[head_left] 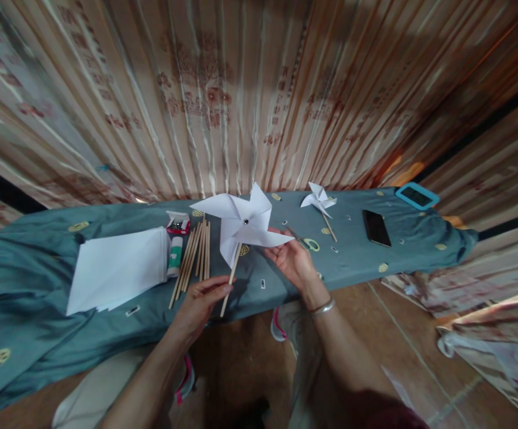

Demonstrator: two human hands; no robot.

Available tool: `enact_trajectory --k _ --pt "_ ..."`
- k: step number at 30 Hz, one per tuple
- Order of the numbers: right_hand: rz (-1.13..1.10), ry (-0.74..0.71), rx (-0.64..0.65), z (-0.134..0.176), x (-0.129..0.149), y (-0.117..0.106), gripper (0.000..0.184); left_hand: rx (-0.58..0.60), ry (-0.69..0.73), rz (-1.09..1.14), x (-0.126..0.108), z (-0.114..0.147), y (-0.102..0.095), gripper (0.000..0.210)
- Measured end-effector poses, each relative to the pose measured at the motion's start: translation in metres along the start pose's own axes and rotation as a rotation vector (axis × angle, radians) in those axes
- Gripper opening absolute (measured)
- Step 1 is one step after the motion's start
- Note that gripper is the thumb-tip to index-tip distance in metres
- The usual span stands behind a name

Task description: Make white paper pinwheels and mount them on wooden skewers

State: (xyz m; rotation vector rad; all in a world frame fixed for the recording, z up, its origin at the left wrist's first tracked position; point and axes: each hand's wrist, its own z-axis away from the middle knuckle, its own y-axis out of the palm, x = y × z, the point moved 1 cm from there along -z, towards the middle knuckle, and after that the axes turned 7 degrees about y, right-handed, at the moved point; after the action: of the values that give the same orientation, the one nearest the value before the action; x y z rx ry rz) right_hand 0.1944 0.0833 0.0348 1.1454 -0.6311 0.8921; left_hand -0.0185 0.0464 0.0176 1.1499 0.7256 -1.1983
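A white paper pinwheel (236,208) with a dark pin at its centre stands above the table, raised on a thin wooden stick (226,300). Pinching that stick below the blades are the thumb and fingers of my left hand (200,301). My right hand (292,260) is open at the pinwheel's right blade. Some of its fingers lie behind the paper, so I cannot tell how firmly they touch it. Several loose wooden sticks (190,256) lie left of the pinwheel, beside a green and white glue stick (175,256).
White paper sheets (118,268) lie stacked on the left of the cloth-covered table (286,289). A small red and white box of pins (178,223) is behind the glue stick. Rightward are scissors (311,245), another pinwheel (318,199), a black phone (376,227) and a blue-framed device (417,196).
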Motion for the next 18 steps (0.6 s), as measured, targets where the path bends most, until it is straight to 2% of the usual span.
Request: enact_trajectory --k 2,4,8,14,18 --pt "0.086 0.048 0.041 0.002 -0.008 0.006 0.025 0.002 -0.005 0.034 -0.001 0.000 0.003 0.031" --pt "0.210 0.079 0.140 0.006 -0.016 0.013 0.028 -0.011 -0.002 0.062 0.000 0.000 0.005 0.031" --pt "0.436 0.051 0.293 0.016 -0.030 0.028 0.033 -0.011 0.044 0.059 0.003 -0.003 0.009 0.033" --pt "0.502 -0.062 0.228 0.013 -0.043 0.036 0.036 -0.021 0.103 -0.082 0.003 -0.005 0.008 0.036" --pt "0.580 -0.057 0.215 0.012 -0.043 0.032 0.036 -0.117 0.233 -0.193 -0.003 -0.012 0.002 0.039"
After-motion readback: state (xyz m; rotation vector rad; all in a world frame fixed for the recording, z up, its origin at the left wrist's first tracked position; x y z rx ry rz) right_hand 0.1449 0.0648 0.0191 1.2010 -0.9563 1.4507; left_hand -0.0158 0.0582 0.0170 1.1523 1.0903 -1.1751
